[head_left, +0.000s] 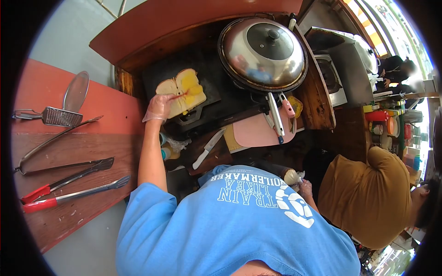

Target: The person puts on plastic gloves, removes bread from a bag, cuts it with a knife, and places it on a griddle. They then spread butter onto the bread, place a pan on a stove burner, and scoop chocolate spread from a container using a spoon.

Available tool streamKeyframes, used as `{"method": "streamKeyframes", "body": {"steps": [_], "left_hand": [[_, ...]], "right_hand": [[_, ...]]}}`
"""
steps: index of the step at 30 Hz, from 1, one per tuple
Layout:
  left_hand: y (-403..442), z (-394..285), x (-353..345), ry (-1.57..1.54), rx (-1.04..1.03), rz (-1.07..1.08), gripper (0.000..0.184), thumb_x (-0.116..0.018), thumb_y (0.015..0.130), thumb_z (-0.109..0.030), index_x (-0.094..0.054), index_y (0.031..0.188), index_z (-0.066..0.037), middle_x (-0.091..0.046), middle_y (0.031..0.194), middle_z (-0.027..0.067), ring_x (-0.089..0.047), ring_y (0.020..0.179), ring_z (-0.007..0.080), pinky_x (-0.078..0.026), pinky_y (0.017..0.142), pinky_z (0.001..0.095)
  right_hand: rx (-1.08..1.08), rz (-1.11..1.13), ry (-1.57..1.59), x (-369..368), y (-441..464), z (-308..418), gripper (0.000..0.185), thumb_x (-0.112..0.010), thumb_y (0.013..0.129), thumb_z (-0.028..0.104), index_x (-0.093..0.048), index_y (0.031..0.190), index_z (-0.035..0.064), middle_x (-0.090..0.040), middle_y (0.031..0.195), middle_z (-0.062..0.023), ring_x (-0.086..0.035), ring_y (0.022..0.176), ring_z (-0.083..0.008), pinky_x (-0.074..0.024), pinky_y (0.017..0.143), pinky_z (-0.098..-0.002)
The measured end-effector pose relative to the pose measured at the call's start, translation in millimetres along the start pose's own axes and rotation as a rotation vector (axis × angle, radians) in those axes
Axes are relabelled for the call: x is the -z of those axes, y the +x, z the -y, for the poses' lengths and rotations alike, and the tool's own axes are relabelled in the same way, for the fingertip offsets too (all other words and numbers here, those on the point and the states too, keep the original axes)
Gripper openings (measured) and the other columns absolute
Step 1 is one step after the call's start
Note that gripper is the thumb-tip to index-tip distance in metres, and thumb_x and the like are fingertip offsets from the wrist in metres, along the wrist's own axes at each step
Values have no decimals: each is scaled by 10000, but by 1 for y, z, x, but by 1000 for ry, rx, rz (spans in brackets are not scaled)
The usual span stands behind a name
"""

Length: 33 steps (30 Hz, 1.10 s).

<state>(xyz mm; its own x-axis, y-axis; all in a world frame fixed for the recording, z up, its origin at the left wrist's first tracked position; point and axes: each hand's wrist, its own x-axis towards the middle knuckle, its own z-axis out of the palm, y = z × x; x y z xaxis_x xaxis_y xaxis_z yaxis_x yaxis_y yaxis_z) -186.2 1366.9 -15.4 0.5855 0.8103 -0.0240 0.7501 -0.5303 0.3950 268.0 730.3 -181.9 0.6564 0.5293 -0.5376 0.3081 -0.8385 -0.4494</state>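
Bread slices (166, 87) lie side by side on a dark griddle (212, 83), with yellow filling (189, 84) on them and a thin reddish streak across the middle. My left hand (159, 106), in a clear plastic glove, is closed at the near left edge of the bread, fingers bent against it. Low on the right, my right hand (305, 187), also gloved, is closed around a small whitish object, its kind unclear. Beside that hand shows a pale round end (291, 176) of something partly hidden by my shirt.
A domed steel lid (258, 53) covers a pan right of the bread. A knife (208, 149) and a pink board (258, 129) lie nearer me. Tongs (78, 193), a grater (62, 117) and a strainer (76, 92) rest at left. A person in brown (368, 198) is close at right.
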Motion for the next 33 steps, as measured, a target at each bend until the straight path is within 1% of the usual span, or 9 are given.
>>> {"method": "streamKeyframes", "body": {"steps": [2, 6, 8, 14, 17, 21, 26, 28, 33], "left_hand": [[5, 0, 1, 117, 163, -227, 247, -522, 961, -162, -719, 1100, -108, -703, 1034, 172, -672, 980, 401, -545, 834, 492], [4, 0, -1, 123, 103, -364, 248, -505, 965, -185, -698, 1100, -106, -690, 1074, 187, -662, 1001, 415, -541, 838, 507], [-13, 1, -15, 105, 240, -247, 227, -491, 966, -181, -677, 1075, -110, -678, 1091, 200, -650, 1006, 428, -538, 840, 517], [-3, 1, -5, -72, 156, -278, 164, -537, 946, -148, -670, 1014, -79, -674, 1025, 229, -639, 993, 440, -517, 816, 518], [12, -11, -2, -66, 167, -287, 136, -566, 918, -121, -674, 982, -69, -669, 1009, 236, -637, 990, 441, -520, 813, 512], [-26, -21, -2, -8, 168, -27, 127, -611, 886, -118, -683, 977, -66, -676, 998, 225, -649, 998, 417, -521, 807, 503], [-22, -18, 2, -95, 76, -221, 113, -646, 867, -115, -693, 961, -74, -680, 936, 220, -662, 925, 423, -523, 772, 481], [-21, -23, -7, -30, 72, -144, 121, -638, 873, -119, -697, 954, -52, -681, 912, 218, -664, 892, 422, -526, 767, 470], [-42, -26, 14, -64, 87, -76, 128, -642, 852, -65, -710, 948, -15, -700, 954, 211, -679, 910, 394, -535, 790, 447]], "right_hand": [[-92, 65, -137, -1, 8, -5, 301, -702, 884, 230, -743, 1119, 47, -740, 960, -157, -703, 880, -267, -521, 779, -377], [-217, 54, 32, 1, 7, 5, 302, -708, 879, 233, -744, 1119, 54, -737, 930, -129, -687, 847, -244, -513, 763, -370], [-17, -19, -1, 3, 2, 8, 305, -604, 923, 283, -732, 1050, 38, -708, 892, -186, -683, 809, -291, -518, 741, -405], [-219, 48, 82, 6, 7, 21, 298, -701, 902, 273, -755, 1106, 63, -736, 910, -99, -667, 820, -222, -498, 748, -362], [-237, 24, 88, 6, 9, 25, 278, -682, 907, 264, -762, 1099, 79, -742, 925, -129, -680, 840, -250, -516, 779, -378], [12, -88, -5, -12, 29, -24, 343, -684, 902, 333, -752, 1086, 52, -721, 856, -152, -677, 770, -262, -512, 722, -395], [-142, -63, 74, -19, 28, -14, 321, -688, 904, 321, -761, 1067, 54, -707, 810, -80, -622, 706, -180, -493, 664, -359], [-234, 66, 111, -12, 29, -1, 285, -683, 873, 226, -750, 1092, 55, -729, 976, -162, -692, 931, -275, -531, 841, -399], [-95, 5, 52, -21, 23, -11, 316, -679, 893, 284, -751, 1093, 49, -730, 898, -133, -660, 812, -217, -516, 755, -388]]}}
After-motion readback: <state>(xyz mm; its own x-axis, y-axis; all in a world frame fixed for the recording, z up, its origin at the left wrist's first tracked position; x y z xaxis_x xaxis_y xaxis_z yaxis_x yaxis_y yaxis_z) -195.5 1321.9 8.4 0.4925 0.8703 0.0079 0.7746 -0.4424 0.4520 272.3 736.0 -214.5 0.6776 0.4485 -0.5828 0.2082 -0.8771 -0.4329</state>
